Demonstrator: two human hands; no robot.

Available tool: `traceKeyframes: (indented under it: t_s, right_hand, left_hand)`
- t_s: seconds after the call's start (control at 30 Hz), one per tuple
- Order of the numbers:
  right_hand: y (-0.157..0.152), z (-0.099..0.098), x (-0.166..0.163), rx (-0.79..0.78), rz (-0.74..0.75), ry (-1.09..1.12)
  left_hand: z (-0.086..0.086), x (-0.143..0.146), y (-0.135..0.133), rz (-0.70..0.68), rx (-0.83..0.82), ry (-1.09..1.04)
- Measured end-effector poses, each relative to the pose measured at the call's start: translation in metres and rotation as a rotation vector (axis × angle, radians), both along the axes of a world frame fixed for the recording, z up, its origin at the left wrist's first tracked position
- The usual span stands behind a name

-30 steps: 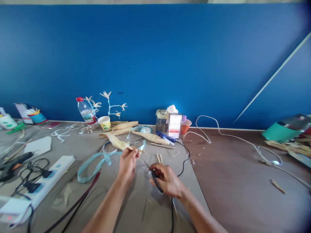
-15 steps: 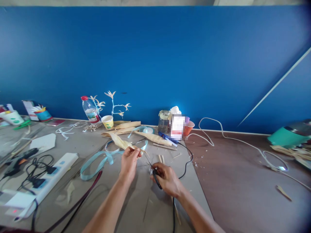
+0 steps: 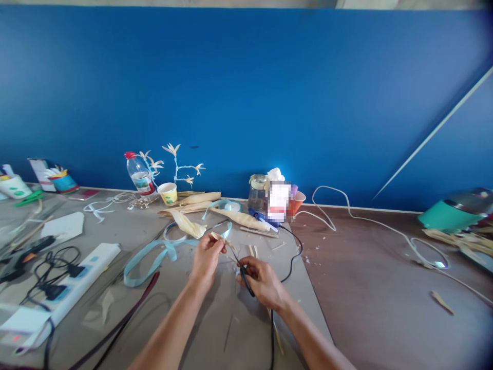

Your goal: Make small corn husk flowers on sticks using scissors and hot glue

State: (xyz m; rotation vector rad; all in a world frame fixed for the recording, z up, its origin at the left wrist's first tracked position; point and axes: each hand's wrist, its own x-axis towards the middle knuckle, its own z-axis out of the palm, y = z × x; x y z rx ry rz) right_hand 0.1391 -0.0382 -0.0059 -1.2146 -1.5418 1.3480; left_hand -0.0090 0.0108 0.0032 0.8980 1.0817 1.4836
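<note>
Near the centre of the frame, the left hand [image 3: 207, 254] pinches a husk piece [image 3: 217, 236] between thumb and fingertips, above the worktop [image 3: 213, 329]. The right hand [image 3: 265, 282], just right of it, is curled around the black handles of the scissors [image 3: 247, 281], blades pointing up and left toward the piece; contact between them cannot be confirmed. Work is judged partway: left of centre, a pale flower [image 3: 172, 149] on a blue stem [image 3: 176, 173] appears complete, rising from a yellow cup [image 3: 168, 194], whereas the pinched piece seems unfinished and a broad husk [image 3: 188, 224] lies apparently uncut behind it.
</note>
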Motion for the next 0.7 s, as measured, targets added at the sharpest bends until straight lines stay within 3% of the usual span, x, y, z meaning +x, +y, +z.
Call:
traceKeyframes:
  t_s: [0.7]
  right_hand:
    - [0.0001,-0.0019,0.002,0.016,0.006,-0.039]
  left_hand:
    - [-0.0025,-0.0064,0.002,-0.097,-0.017,0.034]
